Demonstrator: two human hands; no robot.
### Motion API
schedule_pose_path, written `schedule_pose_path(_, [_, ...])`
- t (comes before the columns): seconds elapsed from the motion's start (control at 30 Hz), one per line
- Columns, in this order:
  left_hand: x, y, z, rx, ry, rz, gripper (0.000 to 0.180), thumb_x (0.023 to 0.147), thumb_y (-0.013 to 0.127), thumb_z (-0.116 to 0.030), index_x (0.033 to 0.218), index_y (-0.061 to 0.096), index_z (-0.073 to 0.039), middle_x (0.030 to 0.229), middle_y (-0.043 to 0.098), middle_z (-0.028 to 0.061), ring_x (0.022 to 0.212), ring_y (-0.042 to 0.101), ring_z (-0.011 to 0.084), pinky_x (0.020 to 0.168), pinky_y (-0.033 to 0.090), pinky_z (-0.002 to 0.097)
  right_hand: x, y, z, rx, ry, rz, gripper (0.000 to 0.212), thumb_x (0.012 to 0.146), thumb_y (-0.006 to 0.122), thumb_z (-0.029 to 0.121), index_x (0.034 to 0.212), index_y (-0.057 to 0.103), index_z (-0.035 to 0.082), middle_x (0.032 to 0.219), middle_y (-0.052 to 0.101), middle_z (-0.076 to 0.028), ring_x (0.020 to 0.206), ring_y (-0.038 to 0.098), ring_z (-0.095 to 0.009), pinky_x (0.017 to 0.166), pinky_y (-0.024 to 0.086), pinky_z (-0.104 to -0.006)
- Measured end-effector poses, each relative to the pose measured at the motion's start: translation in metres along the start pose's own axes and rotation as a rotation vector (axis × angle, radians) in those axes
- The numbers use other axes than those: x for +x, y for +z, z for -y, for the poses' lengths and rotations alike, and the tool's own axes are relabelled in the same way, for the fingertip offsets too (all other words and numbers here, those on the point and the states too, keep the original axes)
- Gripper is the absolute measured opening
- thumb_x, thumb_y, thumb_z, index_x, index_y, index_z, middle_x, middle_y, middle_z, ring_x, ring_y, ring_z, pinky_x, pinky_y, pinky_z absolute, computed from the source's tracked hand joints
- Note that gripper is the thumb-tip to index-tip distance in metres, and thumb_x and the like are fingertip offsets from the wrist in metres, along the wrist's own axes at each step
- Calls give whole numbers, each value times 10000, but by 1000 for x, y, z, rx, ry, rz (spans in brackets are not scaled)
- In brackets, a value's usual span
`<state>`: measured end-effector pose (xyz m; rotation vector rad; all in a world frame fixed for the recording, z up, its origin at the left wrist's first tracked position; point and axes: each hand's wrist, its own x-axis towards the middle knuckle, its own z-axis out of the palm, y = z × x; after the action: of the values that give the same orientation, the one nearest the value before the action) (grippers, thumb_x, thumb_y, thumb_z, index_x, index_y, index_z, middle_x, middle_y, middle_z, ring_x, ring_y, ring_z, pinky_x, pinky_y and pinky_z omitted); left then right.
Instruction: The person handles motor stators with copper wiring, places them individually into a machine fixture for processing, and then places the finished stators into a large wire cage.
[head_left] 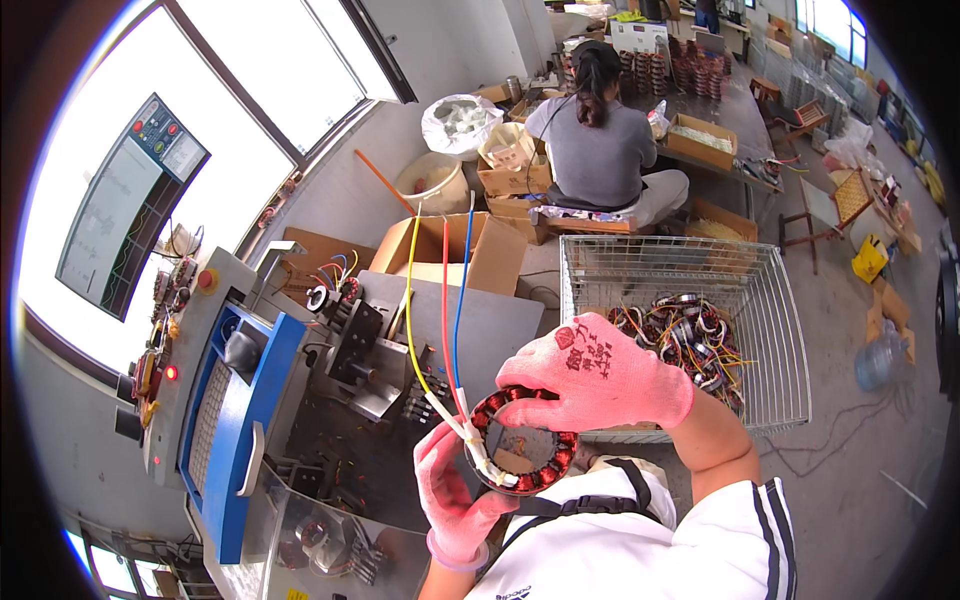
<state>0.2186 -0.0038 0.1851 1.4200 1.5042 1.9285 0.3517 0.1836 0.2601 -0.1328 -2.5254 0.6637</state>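
Observation:
A ring-shaped motor stator (562, 458) with copper-red windings is held up in front of my body. My right hand (600, 378), in a pink glove, grips its upper rim, the thumb reaching into the ring's opening. My left hand (455, 497), gloved in pink too, is closed on the ring's lower left side. From there white-sleeved leads (458, 420) run out into yellow, red and blue wires (446, 300) that point up and away. Part of the ring's upper right lies hidden behind my right glove.
A wire basket (690, 243) holding several wound stators (690, 335) stands ahead right. To the left are a test bench (375, 470) with a fixture (360, 350), a blue keyboard tray (270, 400) and a monitor (130, 210). A cardboard box (480, 255) and a seated co-worker (600, 150) are beyond.

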Motion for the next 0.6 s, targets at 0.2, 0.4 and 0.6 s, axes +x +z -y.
schedule_pose_path(0.2, [-5, 2, 9, -46, 17, 34, 947, 632, 893, -392, 1360, 410, -27, 1398, 394, 157, 1271, 468, 298, 1050, 406, 425, -4, -9, 10, -173, -21, -14, 349, 849, 630, 412, 772, 559, 80, 654, 580, -80, 656, 632, -275, 552, 452, -375])
schedule_pose_path(0.4, [-6, 14, -10, -446, -165, 2, 1027, 619, 921, -223, 1426, 315, -28, 1392, 420, 160, 1310, 432, 306, 1081, 382, 458, 1, -18, 32, -443, -173, -142, 344, 809, 667, 433, 916, 605, 112, 647, 509, 14, 589, 597, -148, 496, 426, -293])
schedule_pose_path(0.6, [-2, 12, -30, -447, -395, -79, 1128, 621, 917, -118, 1487, 201, -14, 1321, 528, 138, 1192, 541, 233, 1009, 447, 394, 8, -15, 50, -540, -401, -324, 303, 644, 687, 265, 907, 686, 115, 640, 438, 67, 518, 459, -49, 406, 312, -212])
